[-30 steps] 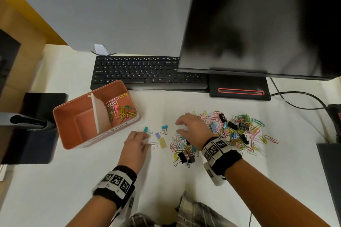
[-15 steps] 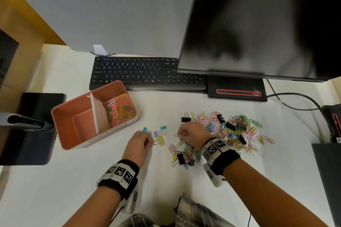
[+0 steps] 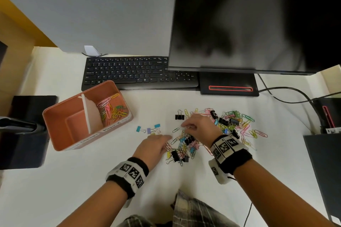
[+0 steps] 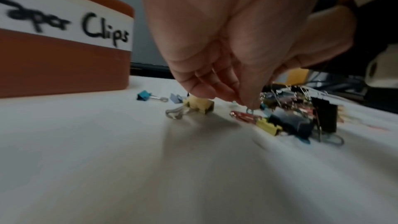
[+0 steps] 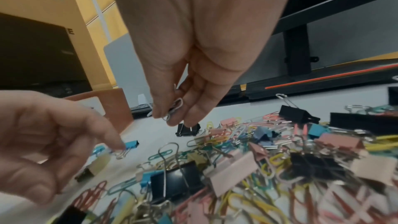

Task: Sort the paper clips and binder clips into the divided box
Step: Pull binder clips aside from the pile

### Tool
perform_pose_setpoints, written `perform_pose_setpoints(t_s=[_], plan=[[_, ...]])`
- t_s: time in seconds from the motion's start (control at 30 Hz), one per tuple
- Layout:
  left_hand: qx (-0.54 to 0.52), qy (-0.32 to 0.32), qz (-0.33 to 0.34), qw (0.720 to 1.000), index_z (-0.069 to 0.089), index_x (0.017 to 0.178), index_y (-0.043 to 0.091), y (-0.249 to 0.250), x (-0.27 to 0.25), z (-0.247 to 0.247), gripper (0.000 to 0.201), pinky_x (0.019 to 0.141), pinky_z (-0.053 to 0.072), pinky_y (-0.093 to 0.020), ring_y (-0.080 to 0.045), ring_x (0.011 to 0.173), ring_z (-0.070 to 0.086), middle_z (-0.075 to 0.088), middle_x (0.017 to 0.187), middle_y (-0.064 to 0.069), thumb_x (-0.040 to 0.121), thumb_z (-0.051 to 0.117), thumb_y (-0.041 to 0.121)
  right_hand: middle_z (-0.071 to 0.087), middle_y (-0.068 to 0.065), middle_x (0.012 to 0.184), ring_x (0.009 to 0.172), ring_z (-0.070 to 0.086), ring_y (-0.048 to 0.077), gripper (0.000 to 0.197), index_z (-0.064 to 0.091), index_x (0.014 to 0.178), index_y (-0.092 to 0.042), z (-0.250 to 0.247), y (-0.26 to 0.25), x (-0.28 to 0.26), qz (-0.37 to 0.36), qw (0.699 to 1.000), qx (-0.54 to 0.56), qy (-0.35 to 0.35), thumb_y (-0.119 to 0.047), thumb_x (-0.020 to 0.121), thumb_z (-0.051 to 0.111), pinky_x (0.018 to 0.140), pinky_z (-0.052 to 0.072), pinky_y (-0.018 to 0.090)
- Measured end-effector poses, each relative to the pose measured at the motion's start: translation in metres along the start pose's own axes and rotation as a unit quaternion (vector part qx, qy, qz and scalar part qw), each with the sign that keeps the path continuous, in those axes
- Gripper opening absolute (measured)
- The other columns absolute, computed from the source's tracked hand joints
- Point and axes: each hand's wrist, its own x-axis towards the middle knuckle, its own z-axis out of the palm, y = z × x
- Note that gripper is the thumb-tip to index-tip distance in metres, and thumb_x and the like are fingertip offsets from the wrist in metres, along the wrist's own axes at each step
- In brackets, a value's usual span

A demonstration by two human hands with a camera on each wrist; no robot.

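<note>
The pink divided box point(image 3: 55, 116) stands at the left; its right compartment holds coloured paper clips point(image 3: 112, 110) and its label reads "Paper Clips" point(image 4: 86, 28). A mixed pile of paper clips and binder clips point(image 3: 230, 125) covers the table's middle. My right hand point(image 3: 184, 126) hovers over the pile's left part and pinches white paper clips point(image 5: 175, 108). My left hand point(image 3: 168, 137) reaches to the pile's left edge, its fingers point(image 4: 215, 91) loosely curled and pointing down, thumb apart, with nothing seen in it. Three small binder clips point(image 3: 149, 130) lie between box and pile, a yellow one point(image 4: 199, 106) under my left hand.
A black keyboard point(image 3: 140, 72) and a monitor on its stand point(image 3: 228, 83) sit behind the work area. Cables point(image 3: 287, 97) run at the right. A lone black binder clip point(image 3: 179, 116) lies just beyond my right hand. Dark objects flank both table sides.
My left hand has moved right, from the small binder clips to the pile's edge. My right hand went from spread over the pile to pinching white paper clips.
</note>
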Motion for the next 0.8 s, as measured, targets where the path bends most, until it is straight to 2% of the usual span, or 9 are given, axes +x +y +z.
perform_pose_setpoints(t_s=[0.07, 0.2, 0.27, 0.4, 0.53, 0.67, 0.8], plan=[[0.040, -0.011, 0.003, 0.999, 0.050, 0.125, 0.022, 0.000, 0.007, 0.006, 0.035, 0.092, 0.043, -0.032, -0.022, 0.105, 0.054, 0.062, 0.113, -0.002, 0.091, 0.049, 0.016, 0.058, 0.005, 0.108, 0.098, 0.056, 0.017, 0.021, 0.067, 0.107, -0.011, 0.003, -0.011, 0.008, -0.024, 0.998, -0.049, -0.030, -0.013, 0.088, 0.059, 0.092, 0.045, 0.024], [0.066, 0.026, 0.034, 0.997, 0.064, 0.096, 0.016, 0.003, 0.014, 0.006, 0.014, 0.079, 0.046, -0.033, -0.025, 0.091, 0.059, 0.065, 0.094, -0.003, 0.087, 0.053, 0.015, 0.055, 0.013, 0.114, 0.102, 0.056, 0.024, 0.020, 0.068, 0.100, 0.000, 0.019, -0.021, 0.026, -0.054, 0.986, -0.114, -0.106, -0.001, 0.088, 0.052, 0.094, 0.045, 0.033], [0.082, 0.031, 0.023, 0.996, 0.066, 0.090, 0.015, 0.004, 0.016, 0.006, 0.012, 0.077, 0.046, -0.034, -0.025, 0.088, 0.057, 0.062, 0.092, -0.004, 0.087, 0.054, 0.017, 0.057, 0.015, 0.114, 0.101, 0.058, 0.026, 0.022, 0.066, 0.101, 0.001, 0.028, -0.019, 0.034, -0.060, 0.976, -0.154, -0.143, 0.005, 0.086, 0.050, 0.092, 0.047, 0.034], [0.116, 0.031, -0.001, 0.993, 0.063, 0.088, 0.014, 0.003, 0.018, 0.008, 0.014, 0.075, 0.041, -0.034, -0.026, 0.090, 0.052, 0.055, 0.097, -0.004, 0.088, 0.049, 0.017, 0.061, 0.011, 0.112, 0.104, 0.056, 0.025, 0.028, 0.059, 0.108, -0.008, 0.038, -0.008, 0.043, -0.050, 0.971, -0.188, -0.137, 0.005, 0.085, 0.051, 0.091, 0.047, 0.034], [0.138, 0.025, -0.002, 0.990, 0.058, 0.098, 0.015, 0.006, 0.015, 0.008, 0.018, 0.079, 0.042, -0.035, -0.025, 0.091, 0.054, 0.059, 0.097, -0.003, 0.092, 0.041, 0.017, 0.062, 0.010, 0.107, 0.099, 0.057, 0.025, 0.022, 0.059, 0.104, -0.009, 0.043, -0.003, 0.043, -0.044, 0.969, -0.209, -0.127, 0.000, 0.087, 0.052, 0.087, 0.049, 0.036], [0.104, 0.024, -0.011, 0.994, 0.056, 0.102, 0.011, 0.005, 0.013, 0.012, 0.020, 0.082, 0.046, -0.036, -0.025, 0.092, 0.054, 0.061, 0.100, -0.007, 0.093, 0.039, 0.014, 0.057, 0.010, 0.107, 0.092, 0.058, 0.025, 0.018, 0.060, 0.100, -0.008, 0.045, -0.002, 0.041, -0.040, 0.972, -0.201, -0.115, 0.000, 0.087, 0.052, 0.081, 0.049, 0.033], [0.037, 0.024, -0.030, 0.999, 0.059, 0.102, 0.009, 0.005, 0.012, 0.014, 0.020, 0.085, 0.044, -0.034, -0.025, 0.097, 0.053, 0.059, 0.103, -0.008, 0.092, 0.042, 0.010, 0.063, 0.011, 0.106, 0.096, 0.058, 0.024, 0.018, 0.060, 0.102, -0.007, 0.043, -0.005, 0.038, -0.031, 0.974, -0.197, -0.111, -0.003, 0.089, 0.048, 0.085, 0.050, 0.034]])
